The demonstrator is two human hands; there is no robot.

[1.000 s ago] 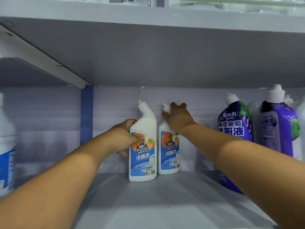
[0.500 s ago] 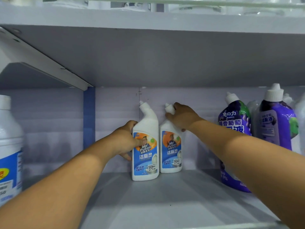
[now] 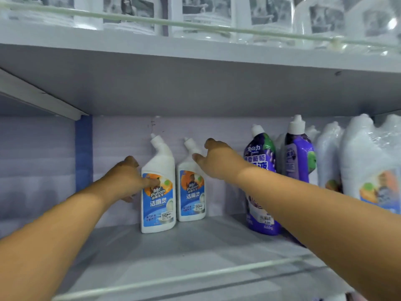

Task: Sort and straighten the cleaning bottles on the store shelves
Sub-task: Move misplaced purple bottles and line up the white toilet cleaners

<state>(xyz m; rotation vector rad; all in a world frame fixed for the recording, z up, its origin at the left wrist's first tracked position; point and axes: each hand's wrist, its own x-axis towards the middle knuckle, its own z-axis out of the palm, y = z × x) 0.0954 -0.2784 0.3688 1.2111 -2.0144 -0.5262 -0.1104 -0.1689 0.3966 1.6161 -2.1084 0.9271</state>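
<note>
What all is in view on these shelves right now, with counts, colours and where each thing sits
White angled-neck bottles: two, white with blue and orange labels, upright side by side at the back middle of the shelf.
Purple bottles: two, purple with white caps, upright to the right of the white pair.
Wrapped white bottles: at least two, in clear plastic, far right.
Upper-shelf packages: several, white with grey pictures, on the shelf above.
Left hand: one, holds the left white bottle's side, thumb on its label.
Right hand: one, fingers spread by the right white bottle's neck.

head view, close, facing shelf (image 3: pixel 195 253)
</note>
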